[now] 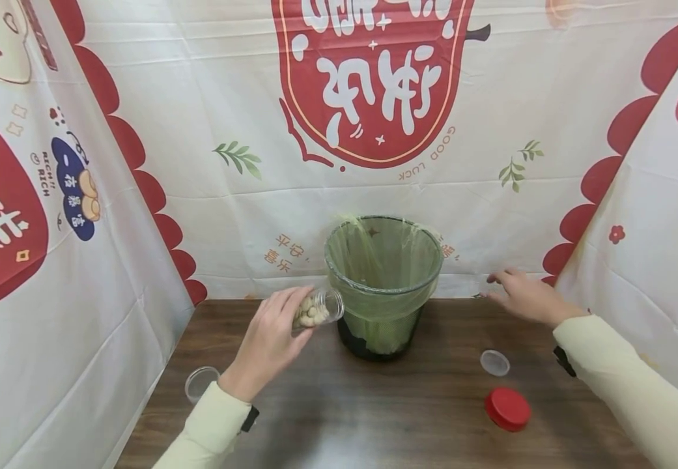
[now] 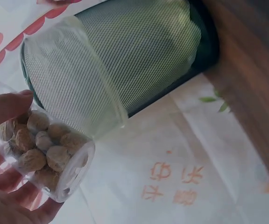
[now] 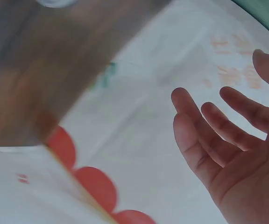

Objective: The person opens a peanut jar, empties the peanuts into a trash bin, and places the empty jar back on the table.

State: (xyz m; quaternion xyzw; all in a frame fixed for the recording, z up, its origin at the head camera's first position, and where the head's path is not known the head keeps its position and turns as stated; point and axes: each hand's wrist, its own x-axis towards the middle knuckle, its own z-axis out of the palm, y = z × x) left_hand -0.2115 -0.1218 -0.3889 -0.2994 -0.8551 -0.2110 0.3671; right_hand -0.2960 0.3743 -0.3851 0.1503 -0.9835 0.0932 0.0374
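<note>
My left hand (image 1: 271,339) grips a clear jar (image 1: 320,309), thumb on one side and fingers on the other. Round beige-brown pieces (image 2: 38,144) fill part of it; their exact kind is unclear. The jar lies tilted on its side just left of a dark mesh bin (image 1: 376,355), its clear rim end towards the bin. A thin yellow-green bag (image 1: 382,306) lines the bin and folds over its rim. To the right of the bin, my right hand (image 1: 529,299) hangs in the air with loosely bent fingers (image 3: 228,130), holding nothing.
On the brown wooden table (image 1: 385,417), a red lid (image 1: 507,409) and a small translucent disc (image 1: 494,363) lie at the right. A clear round ring-edged piece (image 1: 200,383) lies left, beside my left wrist. Printed white cloth (image 1: 227,215) hangs behind and on both sides.
</note>
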